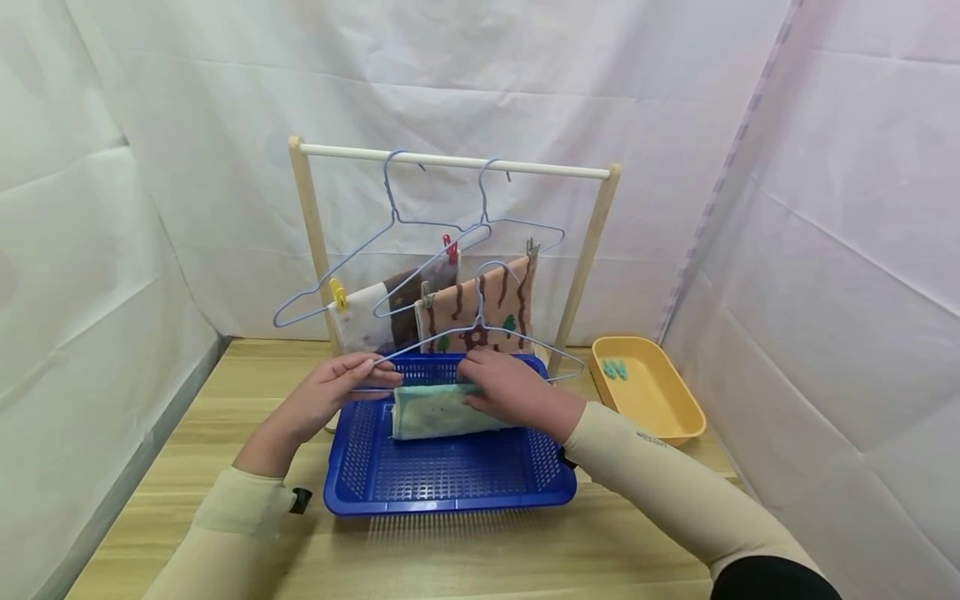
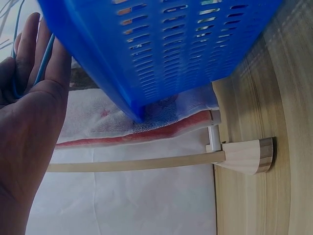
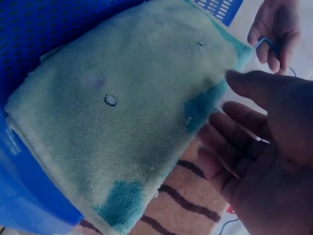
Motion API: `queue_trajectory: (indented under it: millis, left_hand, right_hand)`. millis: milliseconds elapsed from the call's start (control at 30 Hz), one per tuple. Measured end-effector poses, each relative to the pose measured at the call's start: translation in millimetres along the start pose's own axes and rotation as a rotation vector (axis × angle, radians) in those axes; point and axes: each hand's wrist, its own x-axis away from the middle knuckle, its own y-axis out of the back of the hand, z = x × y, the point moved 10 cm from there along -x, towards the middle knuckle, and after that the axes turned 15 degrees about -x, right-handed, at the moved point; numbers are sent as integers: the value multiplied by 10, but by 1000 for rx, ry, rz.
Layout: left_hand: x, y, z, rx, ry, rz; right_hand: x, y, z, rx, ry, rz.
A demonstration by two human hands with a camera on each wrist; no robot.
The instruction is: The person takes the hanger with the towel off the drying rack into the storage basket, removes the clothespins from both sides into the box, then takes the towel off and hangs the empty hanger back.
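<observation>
My left hand (image 1: 341, 387) grips the left end of a blue wire clothes hanger (image 1: 442, 336), its wire running between thumb and fingers in the left wrist view. A folded pale-green towel (image 1: 438, 412) with teal patches lies along the hanger's lower bar, over the blue basket (image 1: 450, 504). At the towel's upper edge is my right hand (image 1: 517, 392), covering its right part in the head view. In the right wrist view the thumb and fingertips (image 3: 208, 132) of that hand are right at the towel's edge, spread apart and loosely bent.
Behind the basket stands a wooden rack (image 1: 450, 158) with two blue hangers. A white and dark towel (image 1: 367, 317) and a brown-striped towel (image 1: 465, 308) are clipped to them with clothespins. To the right, a yellow tray (image 1: 652, 400) holds green clothespins (image 1: 615, 369).
</observation>
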Motion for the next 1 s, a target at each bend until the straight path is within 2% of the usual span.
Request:
queue_trajectory:
  millis: [233, 433, 700, 1000]
  left_hand:
    - [15, -17, -5, 16, -8, 7]
    - [23, -6, -12, 4, -8, 8]
    - [23, -4, 5, -6, 3, 8]
    - [13, 21, 4, 38, -16, 1]
  right_hand:
    - [-77, -98, -60, -1, -52, 48]
    - [-99, -109, -66, 1, -59, 51]
    - [-71, -53, -72, -14, -3, -17]
    - [-38, 64, -63, -40, 72, -121]
